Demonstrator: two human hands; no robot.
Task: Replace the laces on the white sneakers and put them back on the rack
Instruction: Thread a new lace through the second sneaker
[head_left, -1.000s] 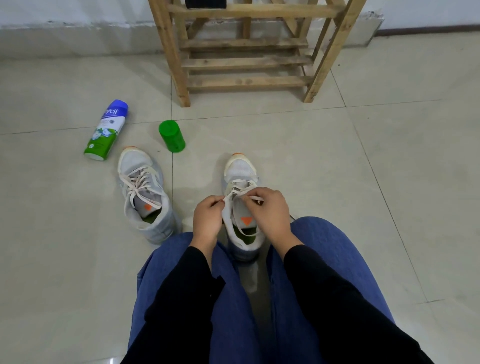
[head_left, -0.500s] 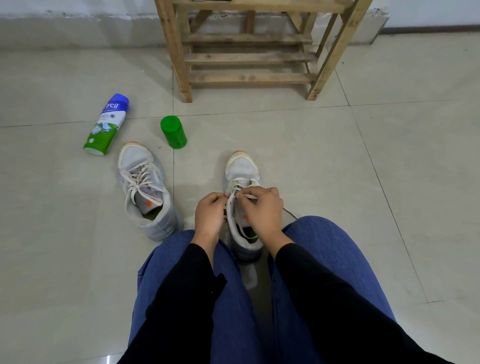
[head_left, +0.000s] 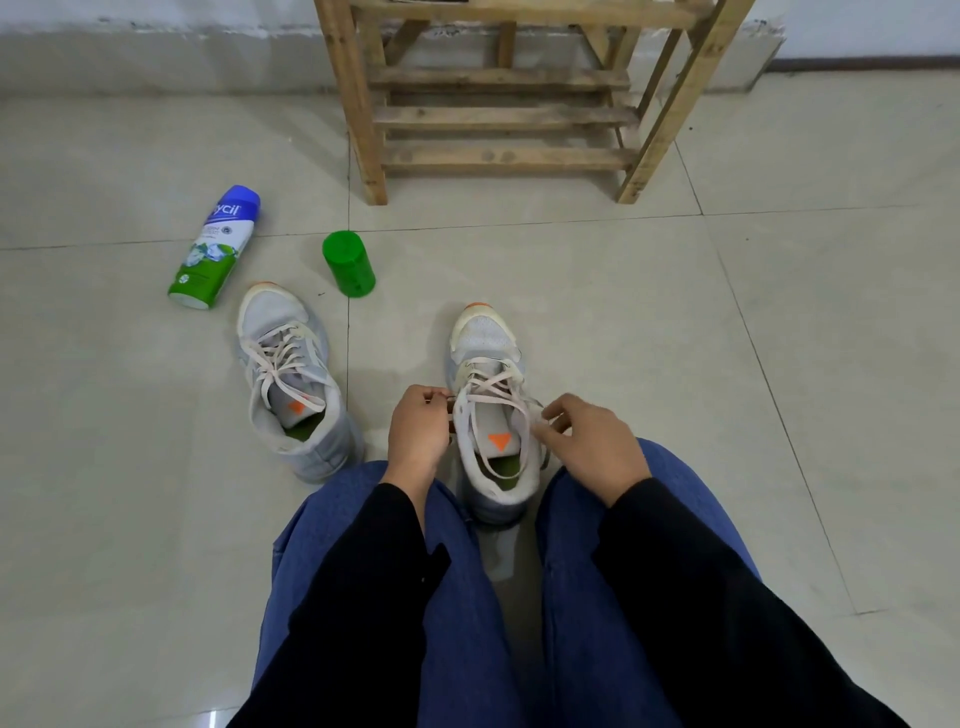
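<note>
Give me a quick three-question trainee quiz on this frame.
1. True or false: the spray can lies on its side on the floor.
2. What do the left hand and right hand pinch? A) the lace of the sneaker between the knees; B) a green cap; C) a rack slat.
3. Fill in: the other sneaker stands to the person's ____ of that one.
Key: 1 true; 2 A; 3 left.
</note>
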